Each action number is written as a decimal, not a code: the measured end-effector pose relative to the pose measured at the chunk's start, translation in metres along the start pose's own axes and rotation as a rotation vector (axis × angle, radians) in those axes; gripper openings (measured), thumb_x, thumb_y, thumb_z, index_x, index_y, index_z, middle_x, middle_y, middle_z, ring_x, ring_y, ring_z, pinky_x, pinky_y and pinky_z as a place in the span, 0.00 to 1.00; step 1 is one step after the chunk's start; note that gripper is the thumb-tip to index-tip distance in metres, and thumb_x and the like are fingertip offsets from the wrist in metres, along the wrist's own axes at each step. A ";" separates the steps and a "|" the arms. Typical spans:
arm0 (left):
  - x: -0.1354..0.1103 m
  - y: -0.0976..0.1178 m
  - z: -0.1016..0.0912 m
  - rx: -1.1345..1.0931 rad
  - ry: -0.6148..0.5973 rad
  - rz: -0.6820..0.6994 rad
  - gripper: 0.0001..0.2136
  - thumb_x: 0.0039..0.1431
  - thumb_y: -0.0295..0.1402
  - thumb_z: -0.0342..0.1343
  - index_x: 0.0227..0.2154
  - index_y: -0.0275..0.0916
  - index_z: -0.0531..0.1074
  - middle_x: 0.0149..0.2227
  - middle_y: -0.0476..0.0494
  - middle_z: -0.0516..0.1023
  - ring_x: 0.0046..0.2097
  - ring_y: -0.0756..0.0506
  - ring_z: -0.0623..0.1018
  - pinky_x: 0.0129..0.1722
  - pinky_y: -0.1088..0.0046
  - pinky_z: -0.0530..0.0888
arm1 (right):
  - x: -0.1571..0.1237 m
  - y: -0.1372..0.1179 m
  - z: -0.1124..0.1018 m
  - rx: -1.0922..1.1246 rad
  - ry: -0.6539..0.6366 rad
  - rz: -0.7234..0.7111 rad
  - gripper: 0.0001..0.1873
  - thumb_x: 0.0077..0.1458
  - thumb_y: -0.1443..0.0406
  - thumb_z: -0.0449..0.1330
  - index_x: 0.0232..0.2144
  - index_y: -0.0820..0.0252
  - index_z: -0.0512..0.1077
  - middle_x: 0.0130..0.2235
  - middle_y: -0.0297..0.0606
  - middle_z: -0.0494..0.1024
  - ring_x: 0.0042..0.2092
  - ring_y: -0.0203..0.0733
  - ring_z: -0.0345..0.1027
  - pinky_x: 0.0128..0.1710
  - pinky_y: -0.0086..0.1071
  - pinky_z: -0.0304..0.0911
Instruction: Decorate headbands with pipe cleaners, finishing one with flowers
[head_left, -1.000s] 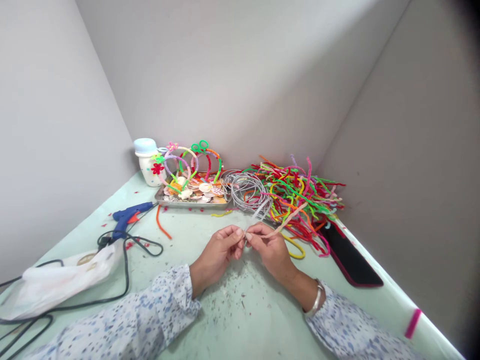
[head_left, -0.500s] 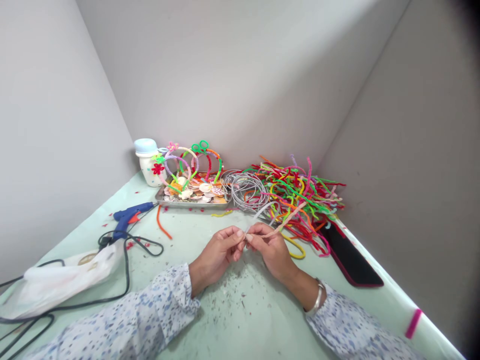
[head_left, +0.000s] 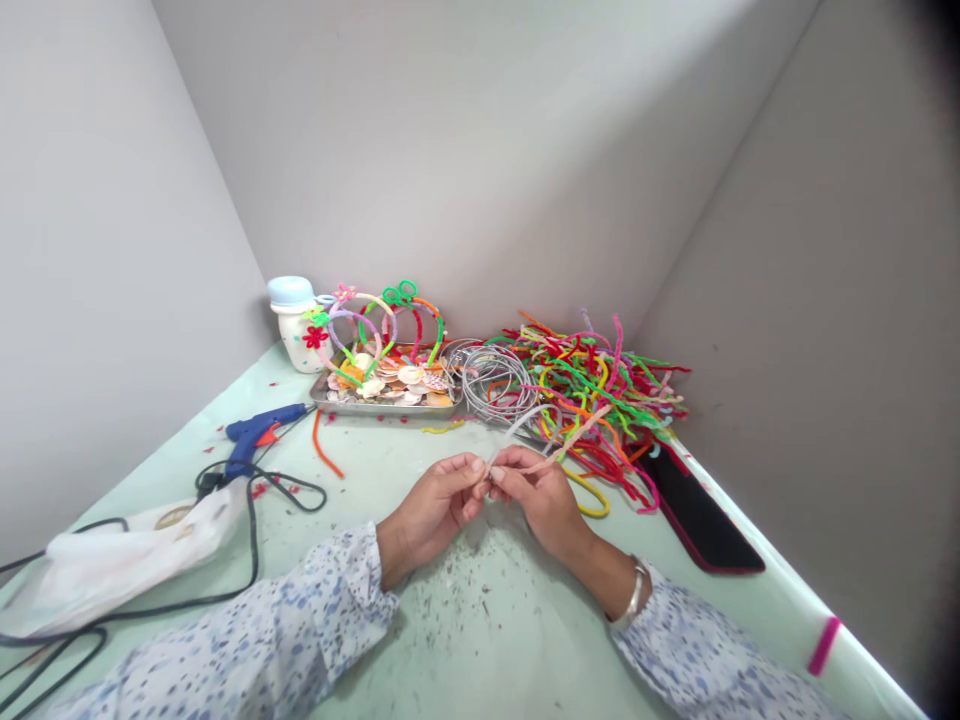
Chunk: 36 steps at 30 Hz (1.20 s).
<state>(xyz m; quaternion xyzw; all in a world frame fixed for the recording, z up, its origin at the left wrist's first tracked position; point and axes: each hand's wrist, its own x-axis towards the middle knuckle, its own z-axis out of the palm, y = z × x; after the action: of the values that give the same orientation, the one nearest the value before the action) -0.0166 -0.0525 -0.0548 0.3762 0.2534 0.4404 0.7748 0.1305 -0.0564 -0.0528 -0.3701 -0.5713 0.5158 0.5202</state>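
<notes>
My left hand (head_left: 436,502) is closed in a pinch on the end of a thin whitish headband (head_left: 519,424), whose curved band rises away behind my fingers. Right beside it, my right hand (head_left: 551,505) pinches a peach pipe cleaner (head_left: 585,431) near its end, against that same tip of the band. The pipe cleaner's long free part slants up to the right. Fingertips of both hands meet and hide just how the two pieces join.
Behind my hands lie a metal tray (head_left: 386,409) of shell-like discs with colourful headbands, a coil of grey wire rings (head_left: 499,385) and a heap of pipe cleaners (head_left: 600,370). To the left are a blue glue gun (head_left: 251,432), its cord and a white bottle (head_left: 296,330).
Both hands stay almost in place, still pinching together. The free length of the peach pipe cleaner has shifted very slightly.
</notes>
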 end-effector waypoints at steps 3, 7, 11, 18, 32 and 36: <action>0.000 0.000 -0.001 -0.004 -0.015 0.001 0.10 0.52 0.34 0.59 0.24 0.34 0.67 0.22 0.52 0.67 0.19 0.57 0.61 0.19 0.81 0.56 | 0.000 0.000 -0.001 0.017 -0.006 0.003 0.06 0.50 0.63 0.60 0.28 0.61 0.71 0.23 0.33 0.75 0.25 0.35 0.65 0.26 0.29 0.60; 0.000 -0.001 -0.003 -0.001 -0.032 0.000 0.09 0.54 0.33 0.58 0.25 0.35 0.66 0.23 0.51 0.67 0.19 0.57 0.61 0.19 0.82 0.55 | 0.001 0.003 -0.002 0.033 -0.011 0.002 0.05 0.50 0.64 0.61 0.28 0.61 0.70 0.22 0.32 0.74 0.25 0.35 0.64 0.26 0.29 0.59; 0.000 0.000 -0.002 0.014 -0.039 0.014 0.10 0.55 0.33 0.57 0.23 0.35 0.66 0.21 0.52 0.66 0.19 0.57 0.60 0.20 0.81 0.57 | 0.001 0.009 -0.002 0.059 -0.024 0.008 0.05 0.51 0.64 0.60 0.29 0.61 0.69 0.23 0.32 0.74 0.26 0.35 0.65 0.27 0.29 0.60; -0.002 0.001 0.000 0.034 -0.039 0.029 0.10 0.55 0.34 0.57 0.23 0.35 0.66 0.20 0.53 0.65 0.19 0.57 0.60 0.22 0.80 0.59 | 0.001 0.013 -0.005 0.104 -0.047 0.011 0.04 0.52 0.65 0.60 0.30 0.61 0.69 0.23 0.31 0.74 0.26 0.34 0.65 0.28 0.29 0.60; -0.001 0.000 -0.001 0.049 -0.060 -0.004 0.11 0.56 0.34 0.57 0.23 0.34 0.65 0.21 0.52 0.65 0.19 0.58 0.61 0.18 0.83 0.54 | 0.003 0.010 -0.009 0.037 -0.066 0.038 0.06 0.50 0.63 0.60 0.30 0.60 0.70 0.23 0.33 0.74 0.27 0.35 0.65 0.29 0.31 0.60; -0.001 0.000 -0.002 0.053 -0.066 -0.014 0.11 0.57 0.33 0.56 0.23 0.34 0.65 0.21 0.52 0.65 0.19 0.58 0.61 0.18 0.83 0.55 | 0.003 0.011 -0.011 0.012 -0.076 0.035 0.06 0.51 0.64 0.60 0.30 0.61 0.71 0.24 0.32 0.73 0.27 0.35 0.65 0.29 0.30 0.60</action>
<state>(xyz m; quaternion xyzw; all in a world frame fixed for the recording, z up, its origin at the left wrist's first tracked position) -0.0186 -0.0528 -0.0552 0.4094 0.2420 0.4156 0.7753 0.1389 -0.0490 -0.0633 -0.3570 -0.5809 0.5419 0.4914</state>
